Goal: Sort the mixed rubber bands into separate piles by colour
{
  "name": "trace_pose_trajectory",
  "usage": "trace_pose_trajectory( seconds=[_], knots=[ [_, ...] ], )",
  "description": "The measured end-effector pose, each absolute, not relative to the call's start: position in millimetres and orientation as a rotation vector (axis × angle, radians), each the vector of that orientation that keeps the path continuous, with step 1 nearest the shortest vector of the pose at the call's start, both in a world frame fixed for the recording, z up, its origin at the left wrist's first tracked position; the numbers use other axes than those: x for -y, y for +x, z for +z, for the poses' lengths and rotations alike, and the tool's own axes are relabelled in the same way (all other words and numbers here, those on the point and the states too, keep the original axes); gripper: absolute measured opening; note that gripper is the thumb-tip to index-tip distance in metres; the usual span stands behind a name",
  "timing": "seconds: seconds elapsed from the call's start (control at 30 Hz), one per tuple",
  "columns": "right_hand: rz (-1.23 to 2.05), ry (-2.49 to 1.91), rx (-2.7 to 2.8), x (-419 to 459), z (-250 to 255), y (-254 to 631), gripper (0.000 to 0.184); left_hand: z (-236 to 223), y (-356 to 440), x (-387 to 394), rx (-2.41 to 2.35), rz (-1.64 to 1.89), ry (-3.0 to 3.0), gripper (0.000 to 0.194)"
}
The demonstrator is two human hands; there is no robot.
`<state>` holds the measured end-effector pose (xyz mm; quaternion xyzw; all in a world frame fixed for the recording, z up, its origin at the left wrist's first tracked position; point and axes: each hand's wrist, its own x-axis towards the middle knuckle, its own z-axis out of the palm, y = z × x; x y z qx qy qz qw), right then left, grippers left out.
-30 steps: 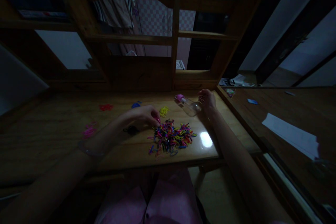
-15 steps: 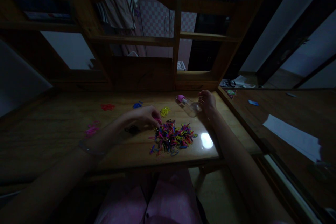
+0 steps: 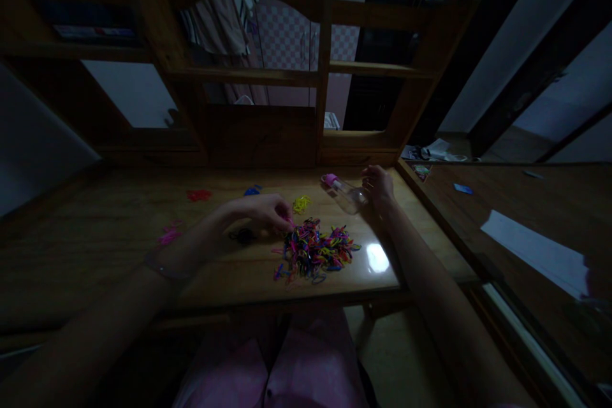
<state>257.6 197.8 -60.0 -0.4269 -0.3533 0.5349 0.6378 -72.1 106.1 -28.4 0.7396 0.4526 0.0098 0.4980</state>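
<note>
My left hand is closed in a pinch on a pink rubber band at the left edge of a mixed pile of coloured rubber bands. My right hand lies on the desk beside the wide end of a clear bottle with a pink cap. Its fingers are curled in, and I cannot see whether anything is in them. Around the left arm lie small single-colour groups: yellow bands, blue bands, red bands, pink bands and black bands.
A wooden shelf frame rises along the back of the desk. To the right, a lower brown surface holds white paper and a small blue packet. The room is dim, with glare near the pile.
My left hand has shifted very slightly at the pile's edge and keeps its pinch on the pink band. The right hand and bottle stay put; the view has tilted a little.
</note>
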Motion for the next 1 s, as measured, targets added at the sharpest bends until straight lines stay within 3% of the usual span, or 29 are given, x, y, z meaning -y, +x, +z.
trace_pose_trajectory(
  seconds=[0.63,1.0],
  knots=[
    [1.210,-0.990,0.828,-196,-59,256,0.010,-33,-69,-107,-1.228,0.205,1.895,0.035],
    [1.218,-0.992,0.824,-198,-60,258,0.010,-39,-58,-109,-1.062,0.061,1.910,0.033]
  ],
)
